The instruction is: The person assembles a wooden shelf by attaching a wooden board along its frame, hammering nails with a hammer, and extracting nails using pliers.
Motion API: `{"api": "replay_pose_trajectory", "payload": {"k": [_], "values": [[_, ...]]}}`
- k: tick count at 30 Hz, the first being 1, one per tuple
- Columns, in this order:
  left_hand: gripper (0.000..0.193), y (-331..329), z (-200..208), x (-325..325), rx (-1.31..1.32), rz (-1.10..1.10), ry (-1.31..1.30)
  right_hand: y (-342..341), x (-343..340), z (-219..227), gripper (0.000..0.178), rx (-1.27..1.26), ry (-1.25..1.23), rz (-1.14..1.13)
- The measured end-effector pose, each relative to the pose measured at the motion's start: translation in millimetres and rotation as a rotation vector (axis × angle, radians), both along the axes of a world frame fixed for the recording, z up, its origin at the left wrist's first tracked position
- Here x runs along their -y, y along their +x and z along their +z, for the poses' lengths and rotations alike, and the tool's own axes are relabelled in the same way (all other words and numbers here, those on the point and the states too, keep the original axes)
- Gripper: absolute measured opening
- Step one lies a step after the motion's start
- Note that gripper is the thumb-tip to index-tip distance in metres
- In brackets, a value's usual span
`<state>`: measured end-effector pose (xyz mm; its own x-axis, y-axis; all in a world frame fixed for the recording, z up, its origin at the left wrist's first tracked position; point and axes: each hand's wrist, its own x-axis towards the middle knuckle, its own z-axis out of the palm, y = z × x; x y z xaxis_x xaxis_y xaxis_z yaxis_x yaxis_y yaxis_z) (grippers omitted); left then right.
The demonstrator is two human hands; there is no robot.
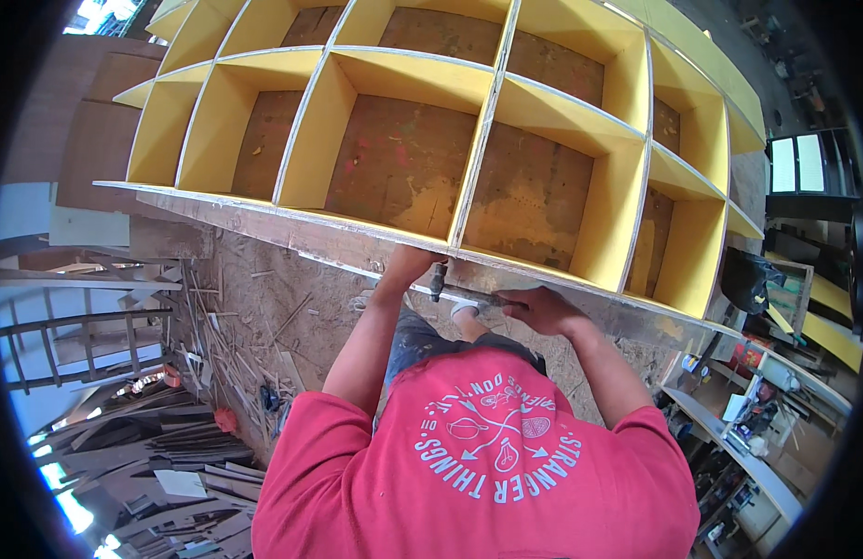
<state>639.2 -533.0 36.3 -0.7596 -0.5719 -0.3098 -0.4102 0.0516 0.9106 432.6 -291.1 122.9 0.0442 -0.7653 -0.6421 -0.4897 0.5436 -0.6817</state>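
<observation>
My right hand (546, 309) is wrapped round the handle of a hammer (482, 297). The hammer's head points left, just below the front edge of a large yellow wooden frame (461, 196) divided into box-like compartments. Close beside the hammer head, my left hand (415, 264) is up against that same edge with its fingers drawn together. Its fingertips are partly hidden, and whatever they pinch is too small to make out. The frame lies on a worn brown tabletop (292, 240), and brown wood shows through its compartments.
Sandy ground strewn with wood scraps (296, 321) lies below. To the left are a dark slatted frame (77, 321) and heaps of offcuts (180, 438). On the right stands a cluttered shelf (739, 438), near a black plastic bag (750, 279).
</observation>
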Motion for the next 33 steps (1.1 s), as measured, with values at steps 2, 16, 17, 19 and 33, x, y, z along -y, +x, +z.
{"api": "replay_pose_trajectory", "payload": {"k": [2,16,17,19,33], "values": [[0.028,1,-2,1,-0.081,0.063,0.021,4,-7,-10,0.046,0.017,-0.026,0.083],[0.054,49,48,27,0.141,0.061,0.323,9,-13,10,0.048,-0.043,0.036,0.124],[0.076,69,53,32,-0.058,0.154,0.572,12,-15,10,0.049,-0.052,0.002,0.089],[0.1,84,62,28,-0.259,0.417,0.869,19,-14,14,0.05,-0.056,-0.035,0.081],[0.037,21,98,16,-0.257,0.8,0.66,18,-11,-2,0.049,0.062,-0.111,0.235]]}}
